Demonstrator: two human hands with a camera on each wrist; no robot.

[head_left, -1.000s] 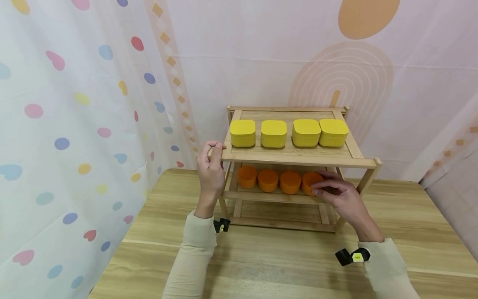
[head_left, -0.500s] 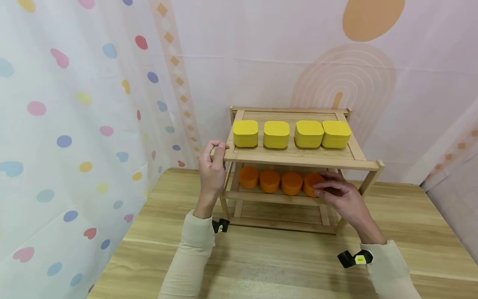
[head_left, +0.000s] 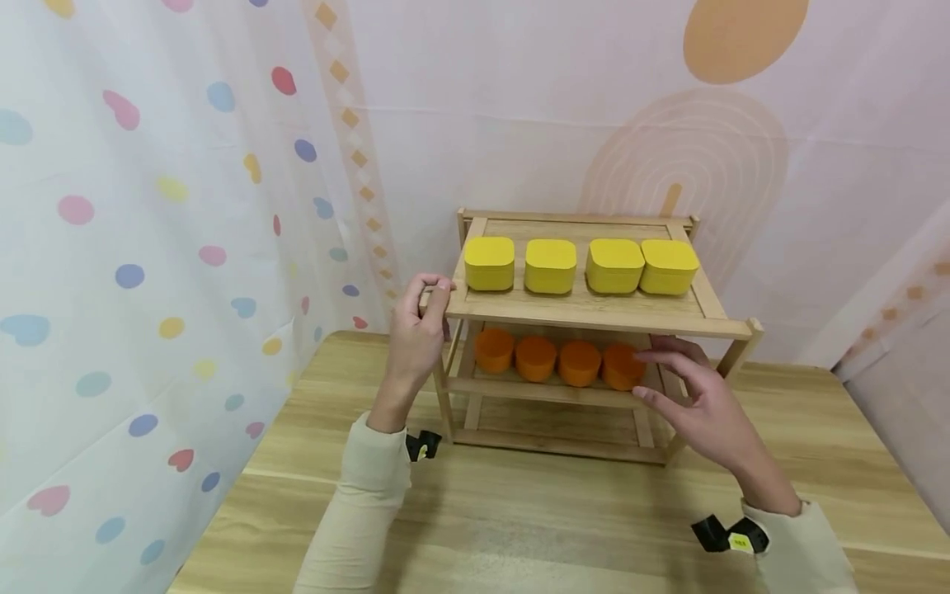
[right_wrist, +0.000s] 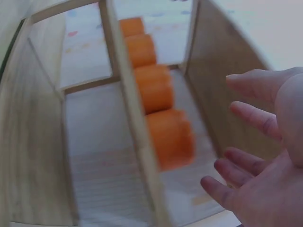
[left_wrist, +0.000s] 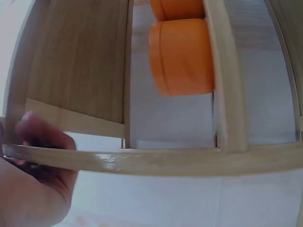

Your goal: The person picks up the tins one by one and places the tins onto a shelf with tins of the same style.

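Note:
A three-tier wooden shelf rack [head_left: 586,309] stands on the table. Its middle tier bears a row of several round orange containers [head_left: 535,360]. My left hand [head_left: 417,334] grips the rack at the front left corner of the top tier; in the left wrist view its fingers curl round the wooden frame. Beside the rightmost orange container [head_left: 622,367] is my right hand [head_left: 701,404], its fingers spread and holding nothing. The right wrist view shows a gap between these fingers and that container [right_wrist: 171,139].
Several yellow square-sided containers [head_left: 550,266] stand along the top tier, the two on the right side by side. Under the middle tier is the low bottom tier [head_left: 557,425]. A patterned curtain [head_left: 505,124] hangs behind, and the wooden table [head_left: 542,520] extends in front.
My right hand has let go of the rightmost orange container and drawn back to the right, its fingers opening. The container stays on the middle tier. My left hand keeps its grip on the rack.

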